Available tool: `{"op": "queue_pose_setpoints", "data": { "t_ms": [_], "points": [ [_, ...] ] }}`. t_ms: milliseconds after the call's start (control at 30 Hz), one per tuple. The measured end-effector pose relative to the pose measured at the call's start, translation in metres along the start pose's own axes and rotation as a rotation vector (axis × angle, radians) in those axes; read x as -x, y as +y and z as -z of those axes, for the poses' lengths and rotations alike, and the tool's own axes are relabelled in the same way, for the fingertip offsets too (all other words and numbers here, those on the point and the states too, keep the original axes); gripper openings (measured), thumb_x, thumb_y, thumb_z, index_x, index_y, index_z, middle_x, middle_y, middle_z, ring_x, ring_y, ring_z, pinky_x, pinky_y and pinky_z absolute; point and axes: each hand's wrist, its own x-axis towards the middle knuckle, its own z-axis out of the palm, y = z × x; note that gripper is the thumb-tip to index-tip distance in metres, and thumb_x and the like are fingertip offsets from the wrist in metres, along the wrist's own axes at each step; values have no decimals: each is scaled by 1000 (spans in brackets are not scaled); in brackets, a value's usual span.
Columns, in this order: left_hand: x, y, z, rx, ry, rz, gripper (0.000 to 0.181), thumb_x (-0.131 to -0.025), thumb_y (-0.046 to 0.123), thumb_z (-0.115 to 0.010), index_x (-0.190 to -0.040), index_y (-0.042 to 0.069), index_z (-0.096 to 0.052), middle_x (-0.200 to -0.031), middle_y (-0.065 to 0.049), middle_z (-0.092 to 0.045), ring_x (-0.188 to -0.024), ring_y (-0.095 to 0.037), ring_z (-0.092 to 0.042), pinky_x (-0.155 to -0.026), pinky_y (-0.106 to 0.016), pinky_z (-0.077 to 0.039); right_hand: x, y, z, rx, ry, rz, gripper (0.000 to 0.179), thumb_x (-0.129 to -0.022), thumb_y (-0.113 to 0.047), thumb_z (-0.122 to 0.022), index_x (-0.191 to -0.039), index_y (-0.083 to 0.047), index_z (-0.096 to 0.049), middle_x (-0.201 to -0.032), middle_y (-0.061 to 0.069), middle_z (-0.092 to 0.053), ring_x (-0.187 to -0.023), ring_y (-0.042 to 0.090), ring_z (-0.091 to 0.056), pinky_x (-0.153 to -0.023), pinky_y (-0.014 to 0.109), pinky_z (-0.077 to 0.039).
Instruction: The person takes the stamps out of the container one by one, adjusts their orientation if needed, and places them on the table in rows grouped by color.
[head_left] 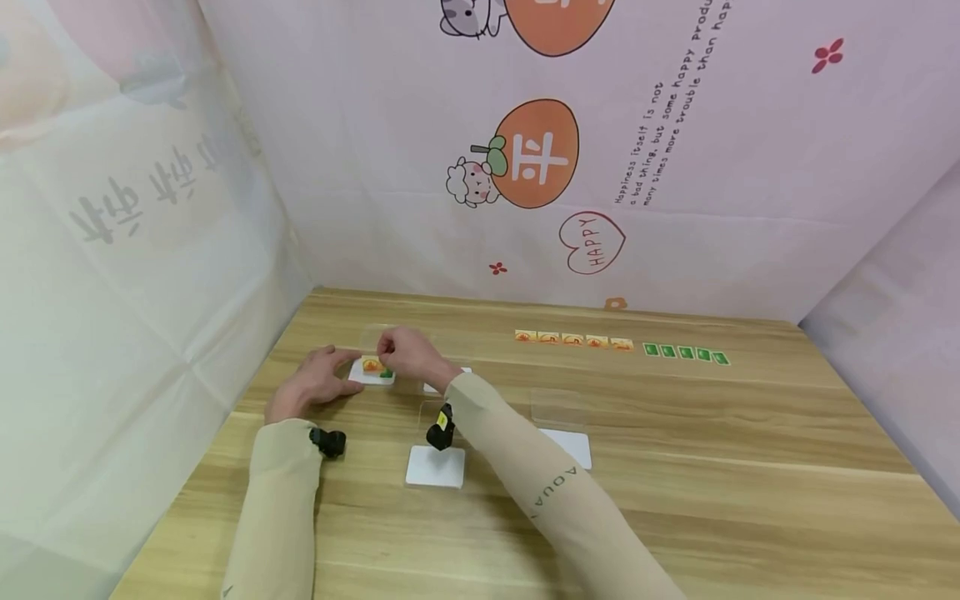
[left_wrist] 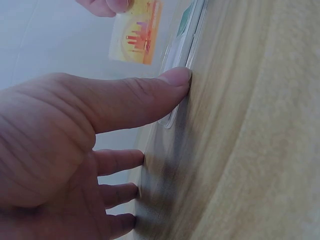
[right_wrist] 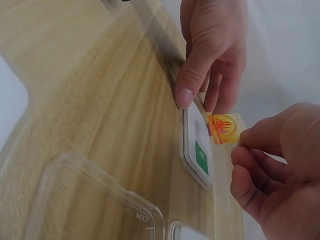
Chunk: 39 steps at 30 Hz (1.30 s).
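In the head view my left hand [head_left: 315,382] is at the far left of the table, beside a small flat case [head_left: 367,378] with a white face. Its thumb touches one long edge of the case; the other fingers rest on the far side, partly hidden. My right hand [head_left: 414,353] pinches a small orange printed card [right_wrist: 225,128] between thumb and forefinger. That card stands tilted just over the case in the right wrist view. A green card [right_wrist: 201,159] lies on the white face, near the end away from my left hand.
Orange cards [head_left: 573,340] and green cards [head_left: 686,352] lie in rows at the back right. More white-faced cases [head_left: 435,467] are spread nearer, with clear plastic lids [head_left: 558,406] behind them. A fabric backdrop [head_left: 390,208] rises behind the table [head_left: 712,500].
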Motion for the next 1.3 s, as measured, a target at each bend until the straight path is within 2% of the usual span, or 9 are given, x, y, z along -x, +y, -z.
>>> {"op": "queue_pose_setpoints", "data": {
  "t_ms": [167,533,1300],
  "points": [
    [-1,-1,0,-1,0,7,66,-93,34,-66,-149,12,-41,-155,-34,-22,-143,-53,-17,-111,-69,-22,2,2,6,27,6,13,10,-94,-6,-57,-95,-10,-66,-94,1,-67,-81,10,-56,-72,19,-46],
    [1,0,1,-6,6,11,65,-92,34,-67,-148,11,-42,-154,-35,-23,-143,-53,-19,-111,-68,-22,4,12,18,13,1,-9,9,-95,-8,-57,-93,-9,-66,-91,2,-64,-79,12,-54,-68,21,-44],
    [2,4,1,-23,19,-14,64,-92,33,-67,-147,9,-43,-154,-36,-24,-141,-55,-20,-110,-69,-23,14,28,37,46,-19,-2,8,-94,-4,-57,-94,-7,-64,-91,5,-63,-77,13,-53,-64,21,-43]
  ]
}}
